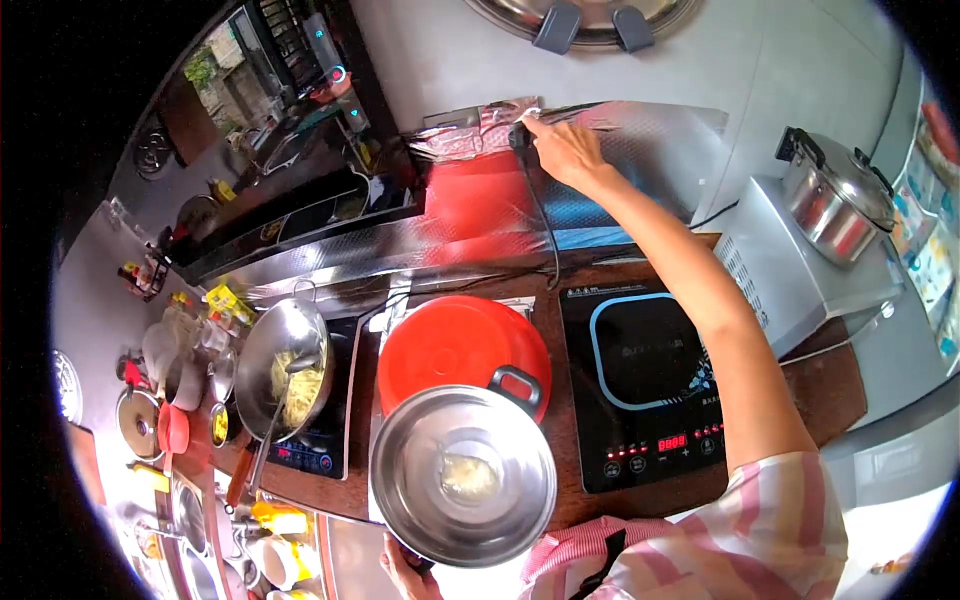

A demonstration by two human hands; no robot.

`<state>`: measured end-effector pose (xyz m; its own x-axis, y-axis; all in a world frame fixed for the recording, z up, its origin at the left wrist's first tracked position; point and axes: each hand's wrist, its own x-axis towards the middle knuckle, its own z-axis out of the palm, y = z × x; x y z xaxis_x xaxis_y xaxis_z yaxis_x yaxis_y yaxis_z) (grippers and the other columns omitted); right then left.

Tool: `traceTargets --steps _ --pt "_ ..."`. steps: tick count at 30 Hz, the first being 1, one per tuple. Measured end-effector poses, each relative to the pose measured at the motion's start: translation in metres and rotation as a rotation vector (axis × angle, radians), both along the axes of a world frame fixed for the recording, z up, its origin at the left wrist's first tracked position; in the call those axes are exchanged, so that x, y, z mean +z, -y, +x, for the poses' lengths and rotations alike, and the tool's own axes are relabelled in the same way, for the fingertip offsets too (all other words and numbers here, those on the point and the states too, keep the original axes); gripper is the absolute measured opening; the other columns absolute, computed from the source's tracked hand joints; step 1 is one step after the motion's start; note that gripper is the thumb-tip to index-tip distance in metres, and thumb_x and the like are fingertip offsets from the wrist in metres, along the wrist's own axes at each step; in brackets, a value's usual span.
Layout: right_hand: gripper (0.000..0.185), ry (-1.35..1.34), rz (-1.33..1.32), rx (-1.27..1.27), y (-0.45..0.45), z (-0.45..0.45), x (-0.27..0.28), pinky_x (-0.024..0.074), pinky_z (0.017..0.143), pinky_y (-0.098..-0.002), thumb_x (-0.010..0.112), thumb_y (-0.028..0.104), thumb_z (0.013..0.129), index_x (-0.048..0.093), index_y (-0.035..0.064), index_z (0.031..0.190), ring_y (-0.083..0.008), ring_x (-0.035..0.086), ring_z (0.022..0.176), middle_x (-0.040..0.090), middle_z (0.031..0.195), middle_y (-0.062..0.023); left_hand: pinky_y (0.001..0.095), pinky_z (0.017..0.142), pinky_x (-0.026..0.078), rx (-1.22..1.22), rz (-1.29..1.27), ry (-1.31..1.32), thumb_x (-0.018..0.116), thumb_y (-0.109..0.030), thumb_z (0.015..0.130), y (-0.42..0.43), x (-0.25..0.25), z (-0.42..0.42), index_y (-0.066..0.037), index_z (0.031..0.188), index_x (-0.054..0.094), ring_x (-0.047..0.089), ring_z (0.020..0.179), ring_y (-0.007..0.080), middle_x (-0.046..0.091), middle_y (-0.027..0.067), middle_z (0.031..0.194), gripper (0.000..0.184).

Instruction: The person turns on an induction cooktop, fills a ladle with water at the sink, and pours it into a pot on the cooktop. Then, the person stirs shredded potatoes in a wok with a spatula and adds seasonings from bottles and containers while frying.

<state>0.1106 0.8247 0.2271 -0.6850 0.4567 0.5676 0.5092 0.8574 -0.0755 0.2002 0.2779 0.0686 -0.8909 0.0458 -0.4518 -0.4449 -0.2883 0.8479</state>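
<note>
My right hand point(568, 153) reaches up to the wall, right beside a black plug point(519, 138) at a socket partly covered by foil. Its fingers look curled, with a fingertip at the socket; what they grip, if anything, is hidden. Low in view, my left hand point(405, 575) is wrapped round the near dark handle of a steel pan point(400, 480). The pan is tilted toward me, with a pale patch on its bottom that I cannot identify. Its far handle point(516, 388) overlaps a large red round basin or lid point(450, 345).
At right, an induction cooker point(645, 350) shows a lit red display. At left, a wok point(262, 345) with pale shreds and a spatula sits on another cooker. A lidded steel pot point(838, 200) stands on a grey box point(800, 270). A cord point(541, 215) hangs from the plug.
</note>
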Motion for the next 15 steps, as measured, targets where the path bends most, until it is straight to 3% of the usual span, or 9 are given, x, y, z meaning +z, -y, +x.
traceTargets --steps 1,4,6,8,11,12,13,15 --pt "0.034 -0.043 0.009 0.030 0.004 0.005 -0.001 0.0475 0.070 -0.0473 0.050 0.018 0.082 0.053 0.0176 0.116 -0.0366 0.060 0.080 0.063 0.083 -0.0177 0.0227 0.055 0.027 0.005 0.002 -0.003 0.054 -0.030 0.086 -0.001 0.001 -0.003 -0.010 0.081 0.049 0.033 0.057 0.0058 0.037 -0.0041 0.060 0.021" --pt "0.028 -0.037 0.045 0.099 0.028 0.038 -0.006 0.0477 0.072 -0.0464 0.053 0.021 0.081 0.058 0.0157 0.108 -0.0344 0.060 0.083 0.064 0.086 -0.0155 0.0223 0.052 0.024 0.037 0.012 -0.016 0.055 -0.031 0.086 -0.003 0.004 -0.006 -0.012 0.075 0.049 0.030 0.053 0.0048 0.034 -0.0053 0.057 0.022" --pt "0.021 0.018 -0.062 0.118 0.049 0.091 -0.009 0.0486 0.073 -0.0435 0.055 0.024 0.081 0.065 0.0128 0.095 -0.0324 0.061 0.083 0.064 0.088 -0.0131 0.0220 0.050 0.023 0.050 -0.005 -0.021 0.055 -0.031 0.086 -0.009 0.008 -0.005 -0.013 0.072 0.048 0.028 0.051 0.0041 0.032 -0.0062 0.055 0.023" --pt "0.022 0.010 -0.122 0.117 0.055 0.136 -0.017 0.0491 0.070 -0.0416 0.055 0.025 0.081 0.064 0.0120 0.096 -0.0325 0.061 0.079 0.064 0.085 -0.0131 0.0217 0.048 0.021 0.050 -0.006 -0.025 0.056 -0.031 0.085 -0.019 0.014 -0.004 -0.014 0.068 0.048 0.026 0.049 0.0034 0.030 -0.0070 0.053 0.025" --pt "0.023 0.035 -0.277 0.053 0.062 0.212 -0.027 0.0477 0.063 -0.0365 0.055 0.024 0.082 0.064 0.0098 0.098 -0.0303 0.062 0.069 0.064 0.078 -0.0125 0.0213 0.045 0.018 0.004 -0.001 -0.044 0.056 -0.031 0.085 -0.042 0.021 -0.005 -0.016 0.063 0.047 0.022 0.046 0.0023 0.027 -0.0083 0.050 0.028" --pt "0.023 -0.055 -0.158 0.129 0.054 0.237 -0.042 0.0463 0.058 -0.0350 0.055 0.022 0.083 0.063 0.0083 0.099 -0.0263 0.060 0.058 0.063 0.071 -0.0124 0.0211 0.045 0.019 -0.011 -0.040 -0.097 0.056 -0.031 0.086 -0.051 0.019 -0.007 -0.015 0.065 0.050 0.023 0.047 0.0019 0.027 -0.0083 0.050 0.027" --pt "0.022 0.002 -0.336 0.041 0.065 0.261 -0.037 0.0445 0.052 -0.0321 0.055 0.019 0.084 0.063 0.0072 0.100 -0.0191 0.056 0.048 0.061 0.065 -0.0115 0.0209 0.045 0.019 -0.025 -0.080 -0.150 0.055 -0.031 0.086 -0.060 0.017 -0.009 -0.014 0.067 0.052 0.024 0.047 0.0015 0.028 -0.0083 0.051 0.025" --pt "0.021 -0.027 -0.467 0.003 0.069 0.308 -0.058 0.0424 0.047 -0.0282 0.056 0.016 0.084 0.063 0.0065 0.101 -0.0131 0.051 0.043 0.059 0.060 -0.0099 0.0204 0.045 0.022 -0.140 -0.066 -0.161 0.055 -0.030 0.086 -0.081 0.023 -0.013 -0.012 0.072 0.055 0.030 0.049 0.0019 0.037 -0.0075 0.055 0.023"
